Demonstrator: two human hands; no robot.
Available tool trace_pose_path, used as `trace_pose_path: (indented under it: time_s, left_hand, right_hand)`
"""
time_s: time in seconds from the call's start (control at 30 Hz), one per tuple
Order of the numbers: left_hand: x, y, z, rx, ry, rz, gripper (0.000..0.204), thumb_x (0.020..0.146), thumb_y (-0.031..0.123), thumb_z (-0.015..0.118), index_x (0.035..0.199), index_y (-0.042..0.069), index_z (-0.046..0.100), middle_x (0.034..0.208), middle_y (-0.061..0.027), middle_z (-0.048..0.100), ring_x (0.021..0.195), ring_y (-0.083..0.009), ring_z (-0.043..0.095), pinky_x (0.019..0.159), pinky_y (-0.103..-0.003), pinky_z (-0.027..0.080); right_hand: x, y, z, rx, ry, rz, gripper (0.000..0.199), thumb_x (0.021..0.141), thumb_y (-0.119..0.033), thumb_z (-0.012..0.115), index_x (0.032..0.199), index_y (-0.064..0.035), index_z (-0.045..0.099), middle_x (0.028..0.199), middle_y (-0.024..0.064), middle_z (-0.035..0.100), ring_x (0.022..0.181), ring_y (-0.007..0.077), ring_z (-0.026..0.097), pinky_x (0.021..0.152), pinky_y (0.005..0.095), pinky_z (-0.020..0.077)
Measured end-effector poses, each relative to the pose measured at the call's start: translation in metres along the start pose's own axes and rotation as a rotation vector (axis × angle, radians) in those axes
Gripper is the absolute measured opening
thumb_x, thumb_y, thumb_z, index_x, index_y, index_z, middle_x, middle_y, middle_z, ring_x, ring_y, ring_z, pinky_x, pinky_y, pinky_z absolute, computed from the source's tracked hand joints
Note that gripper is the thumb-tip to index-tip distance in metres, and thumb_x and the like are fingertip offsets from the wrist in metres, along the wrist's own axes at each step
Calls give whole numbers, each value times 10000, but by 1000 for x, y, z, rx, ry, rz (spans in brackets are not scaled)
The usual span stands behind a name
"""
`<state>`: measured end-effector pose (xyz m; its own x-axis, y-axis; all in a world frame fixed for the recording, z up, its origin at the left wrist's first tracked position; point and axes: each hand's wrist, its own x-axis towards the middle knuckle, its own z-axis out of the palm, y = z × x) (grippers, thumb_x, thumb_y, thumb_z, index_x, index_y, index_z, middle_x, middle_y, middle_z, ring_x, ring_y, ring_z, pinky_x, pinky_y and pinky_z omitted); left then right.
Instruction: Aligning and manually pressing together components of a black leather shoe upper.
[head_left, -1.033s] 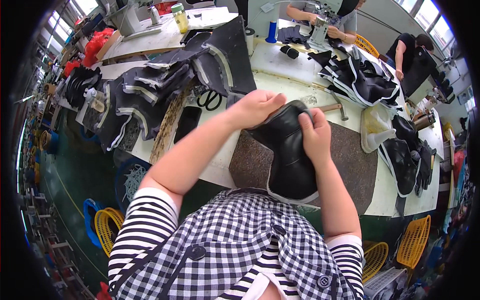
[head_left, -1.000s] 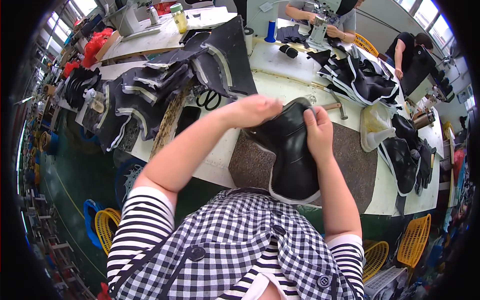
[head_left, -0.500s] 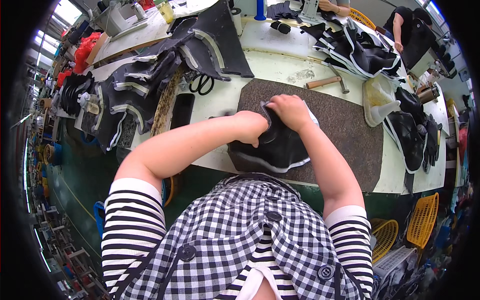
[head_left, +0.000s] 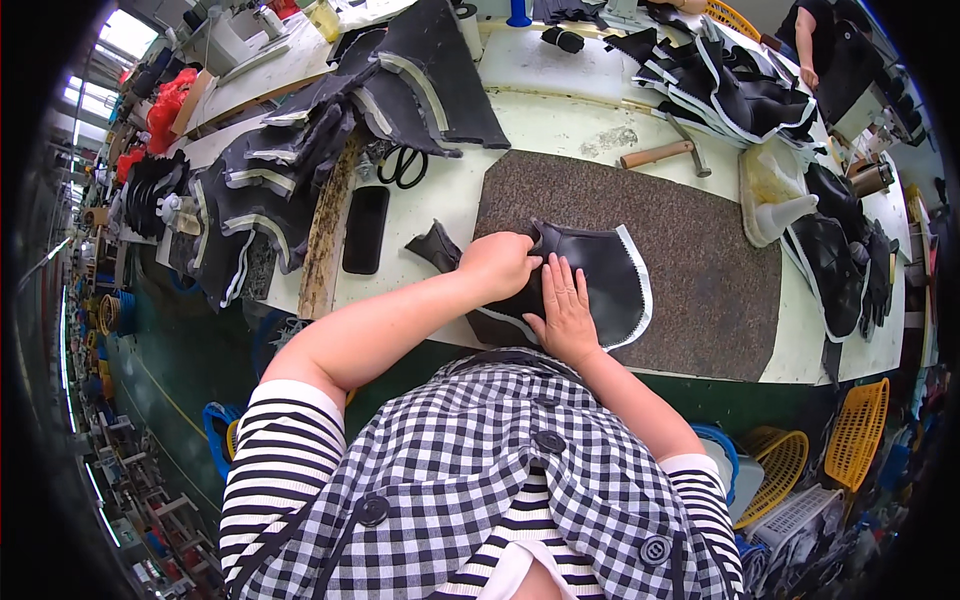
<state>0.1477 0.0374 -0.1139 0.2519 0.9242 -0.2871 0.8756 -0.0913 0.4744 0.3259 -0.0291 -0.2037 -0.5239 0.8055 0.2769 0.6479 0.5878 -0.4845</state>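
Observation:
A black leather shoe upper [head_left: 608, 268] with a white zigzag-cut edge lies spread on a brown mat [head_left: 700, 270] in front of me. My left hand [head_left: 497, 268] is closed on the upper near its middle, fingers bent down against the leather; the fingertips are partly hidden. Close beside it, my right hand [head_left: 567, 310] lies flat on the leather with fingers stretched out and nothing in them. A narrow dark flap [head_left: 434, 245] of the piece sticks out to the left, past my left wrist.
Left of the mat lie a black phone [head_left: 365, 230] and black-handled scissors [head_left: 403, 167]. A hammer [head_left: 672, 152] rests beyond it. A glue pot with a white nozzle [head_left: 785, 215] stands at right. Piled dark uppers [head_left: 270, 170] cover the left side; a co-worker's arm [head_left: 806, 50] shows far right.
My right hand has come down from the upper's far edge to lie flat on it. The leather now lies flatter, its white edge turned to the right. My left hand stays closed on it.

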Motion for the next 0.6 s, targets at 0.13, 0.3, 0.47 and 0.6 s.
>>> trace_pose_path:
  time_s: [0.13, 0.3, 0.47, 0.6]
  left_hand:
    - [5, -17, 22, -50, 149, -15, 356, 874, 321, 605, 762, -17, 599, 781, -200, 644, 776, -397, 617, 686, -470, 470]
    - [19, -42, 17, -534, -77, -265, 413, 882, 358, 606, 754, -33, 642, 735, -196, 654, 715, -355, 629, 661, -409, 476]
    - [28, -7, 13, 36, -117, -129, 403, 813, 379, 687, 883, -17, 666, 865, -213, 670, 863, -367, 652, 748, -438, 500]
    - [40, -23, 46, -146, 101, -213, 352, 810, 325, 704, 902, -13, 668, 850, -206, 676, 823, -339, 668, 722, -431, 502]
  right_hand:
    - [-4, 0, 3, -124, -120, -32, 826, 865, -393, 600, 1462, 46, 235, 1545, 204, 224, 1451, 335, 180, 1183, 479, 117]
    - [-5, 1, 1, -137, -137, -71, 775, 858, -414, 604, 1446, 0, 316, 1531, 154, 283, 1431, 287, 247, 1182, 449, 147]
    - [-6, 3, 2, -108, -77, -83, 685, 854, -367, 619, 1404, -19, 404, 1468, 111, 380, 1384, 239, 330, 1174, 431, 189]
    - [-3, 7, 4, -80, -98, -84, 600, 849, -286, 620, 1373, -40, 460, 1428, 91, 426, 1353, 219, 373, 1158, 423, 239]
